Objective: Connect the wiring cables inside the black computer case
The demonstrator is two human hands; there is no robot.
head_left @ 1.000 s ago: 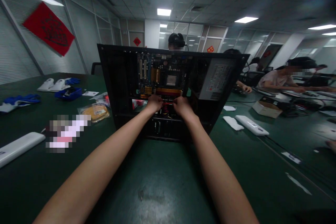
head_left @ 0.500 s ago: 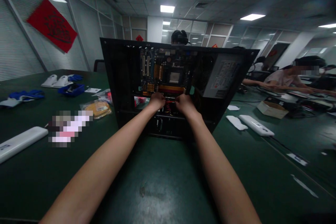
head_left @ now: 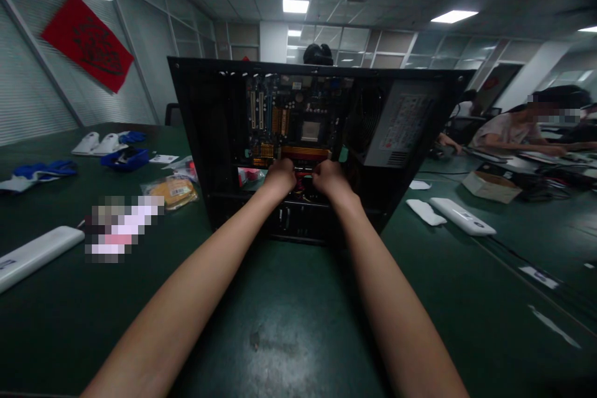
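An open black computer case stands on the green table, its inside facing me. Inside it I see a motherboard and a grey power supply at the right. Both my arms reach into the case. My left hand and my right hand sit side by side just below the motherboard's lower edge, beside red and orange slots. Fingers of both hands are curled and pressed on something small and reddish between them, which I cannot make out.
A yellow bagged item, a blue tray, blue-and-white gloves and a white flat device lie at the left. Two white devices and a cardboard box lie at the right. Other people sit at the far right and behind the case.
Both hands stay at the same spot inside the case, drawn slightly closer together. The view has shifted a little, so the case looks larger and nearer.
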